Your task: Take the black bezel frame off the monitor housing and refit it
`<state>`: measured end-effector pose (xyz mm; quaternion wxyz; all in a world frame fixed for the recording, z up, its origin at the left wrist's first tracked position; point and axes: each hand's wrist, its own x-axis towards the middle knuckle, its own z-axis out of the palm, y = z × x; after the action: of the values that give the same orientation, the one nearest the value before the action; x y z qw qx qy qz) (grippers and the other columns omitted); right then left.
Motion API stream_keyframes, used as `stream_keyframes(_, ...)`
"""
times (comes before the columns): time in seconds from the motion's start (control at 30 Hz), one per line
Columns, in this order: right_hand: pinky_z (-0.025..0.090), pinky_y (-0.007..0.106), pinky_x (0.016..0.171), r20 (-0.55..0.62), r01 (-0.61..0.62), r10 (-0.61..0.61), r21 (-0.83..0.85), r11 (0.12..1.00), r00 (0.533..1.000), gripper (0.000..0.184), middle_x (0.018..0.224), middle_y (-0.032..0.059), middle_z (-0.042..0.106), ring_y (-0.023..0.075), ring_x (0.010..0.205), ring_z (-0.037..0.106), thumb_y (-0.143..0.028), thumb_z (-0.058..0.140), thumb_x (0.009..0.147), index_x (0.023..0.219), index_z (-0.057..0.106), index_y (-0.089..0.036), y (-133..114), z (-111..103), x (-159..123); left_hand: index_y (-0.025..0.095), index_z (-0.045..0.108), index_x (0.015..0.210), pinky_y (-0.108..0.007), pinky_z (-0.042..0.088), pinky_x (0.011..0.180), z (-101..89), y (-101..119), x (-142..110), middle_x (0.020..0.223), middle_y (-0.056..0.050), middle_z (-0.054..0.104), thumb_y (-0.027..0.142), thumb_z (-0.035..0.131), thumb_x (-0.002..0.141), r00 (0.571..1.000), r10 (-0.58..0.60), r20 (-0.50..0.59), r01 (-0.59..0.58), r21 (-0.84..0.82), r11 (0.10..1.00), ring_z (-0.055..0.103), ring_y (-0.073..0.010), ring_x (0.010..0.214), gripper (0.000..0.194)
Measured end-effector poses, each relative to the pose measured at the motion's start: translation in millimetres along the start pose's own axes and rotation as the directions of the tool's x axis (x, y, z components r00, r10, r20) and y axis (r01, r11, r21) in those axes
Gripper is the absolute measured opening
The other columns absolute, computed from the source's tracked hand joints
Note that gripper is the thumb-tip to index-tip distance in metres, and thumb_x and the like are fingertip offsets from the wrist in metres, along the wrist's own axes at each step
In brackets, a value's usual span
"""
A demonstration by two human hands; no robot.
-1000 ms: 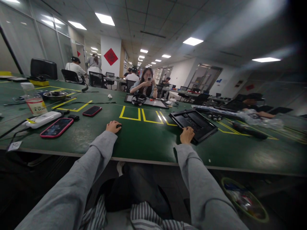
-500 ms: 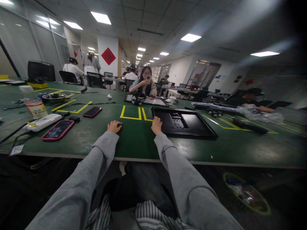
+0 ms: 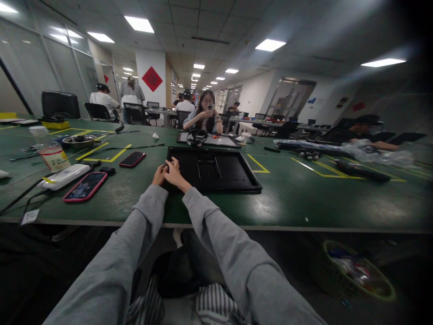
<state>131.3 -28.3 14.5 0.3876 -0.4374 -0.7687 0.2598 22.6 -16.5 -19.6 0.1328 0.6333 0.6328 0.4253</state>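
A shallow black rectangular frame (image 3: 233, 174), like the housing of a flat panel, lies on the green table in front of me. A raised rectangular part sits in its middle. At its left edge my right hand (image 3: 176, 174) is closed, fingers bent over the rim. Right beside it, my left hand (image 3: 158, 176) is curled against the same edge, its fingertips partly hidden behind the right hand. The two hands touch or nearly touch.
To the left are a red-edged phone (image 3: 85, 187), a second phone (image 3: 132, 159), a white power bank (image 3: 69, 175), a bottle (image 3: 50, 151) and a metal bowl (image 3: 79, 141). A panel with headphones (image 3: 197, 137) lies beyond the frame. Plastic wrap (image 3: 372, 152) is at right; a basket (image 3: 358, 271) stands below.
The black frame has slid left across the table, with my right hand at its left edge. My right hand now meets my left hand, which has stayed about where it was.
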Motion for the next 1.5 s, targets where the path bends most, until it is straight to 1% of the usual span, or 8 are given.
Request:
stream_keyframes(0.2,0.042,0.041,0.113,-0.247,0.098,-0.129,-0.135,0.986,0.960,0.048,0.127,0.0064,0.063,0.0228,0.124,0.057,-0.006,0.040,0.084,0.113,0.074,-0.025,37,-96,-28,0.012,0.052,0.148,-0.042,0.047,0.115,0.0,-7,-3,0.143,-0.019,0.061,0.026,0.068,0.090,0.996,-0.082,-0.035,0.081,-0.013,0.997,0.058,-0.0282,0.136,0.062)
stream_keyframes(0.3,0.041,0.048,0.111,-0.452,-0.144,0.012,-0.259,0.955,0.892,0.041,0.122,0.0115,0.067,0.0280,0.122,0.057,-0.011,0.037,0.090,0.106,0.074,-0.019,85,-163,-51,0.010,0.050,0.149,-0.041,0.042,0.120,-1.1,-10,-7,0.146,-0.022,0.058,0.024,0.069,0.090,0.993,-0.106,-0.043,0.106,0.009,0.994,0.054,-0.0282,0.140,0.064)
stream_keyframes(0.4,0.031,0.059,0.114,-0.661,-0.431,0.090,-0.373,0.822,0.745,0.039,0.135,0.0169,0.063,0.0368,0.135,0.047,-0.020,0.044,0.093,0.121,0.071,-0.016,140,-225,-83,0.008,0.051,0.149,-0.040,0.042,0.120,-4.4,-12,-11,0.147,-0.022,0.058,0.023,0.068,0.090,0.992,-0.118,-0.041,0.119,0.036,0.992,0.055,-0.0272,0.140,0.063)
stream_keyframes(0.57,0.036,0.060,0.109,-0.717,-0.650,0.295,-0.282,0.706,0.632,0.051,0.139,0.0314,0.060,0.0410,0.133,0.050,-0.031,0.053,0.094,0.137,0.062,-0.006,210,-290,-136,0.017,0.059,0.144,-0.040,0.048,0.113,-11.6,-8,-19,0.141,-0.014,0.066,0.028,0.066,0.093,0.988,-0.146,-0.048,0.150,0.086,0.985,0.063,-0.0267,0.130,0.053)
stream_keyframes(0.83,0.053,0.039,0.099,-0.584,-0.523,0.291,-0.278,0.805,0.758,0.039,0.119,0.0171,0.077,0.0271,0.110,0.071,-0.027,0.057,0.089,0.122,0.072,-0.012,228,-294,-148,0.025,0.065,0.139,-0.053,0.051,0.104,-18.7,-2,-23,0.136,-0.014,0.069,0.047,0.058,0.097,0.961,-0.230,-0.153,0.259,0.207,0.944,0.064,-0.0370,0.126,0.049)
stream_keyframes(1.07,0.047,0.046,0.105,-0.605,-0.547,0.287,-0.301,0.781,0.743,0.041,0.122,0.0188,0.076,0.0307,0.116,0.067,-0.026,0.053,0.093,0.127,0.071,-0.013,215,-291,-151,0.023,0.068,0.132,-0.063,0.034,0.115,-18.9,15,-33,0.153,-0.014,0.056,0.032,0.054,0.097,0.972,-0.068,-0.225,0.136,0.304,0.943,0.045,-0.0374,0.142,0.039)
stream_keyframes(1.3,0.035,0.047,0.107,-0.728,-0.523,0.035,-0.458,0.719,0.685,0.054,0.136,0.0217,0.066,0.0326,0.124,0.056,-0.029,0.032,0.103,0.150,0.051,-0.010,181,-279,-147,0.021,0.052,0.149,-0.055,0.027,0.118,-30.8,43,-46,0.150,-0.017,0.055,0.038,0.038,0.105,0.899,0.050,-0.435,0.083,0.281,0.956,0.044,-0.0339,0.142,0.050)
stream_keyframes(1.5,0.033,0.046,0.106,-0.748,-0.519,0.011,-0.450,0.726,0.663,0.055,0.137,0.0226,0.064,0.0327,0.124,0.054,-0.031,0.027,0.106,0.153,0.045,-0.010,174,-279,-150,0.019,0.059,0.139,-0.057,0.024,0.119,-33.3,45,-48,0.154,-0.017,0.053,0.045,0.035,0.107,0.881,0.065,-0.469,0.096,0.312,0.945,0.040,-0.0353,0.146,0.048)
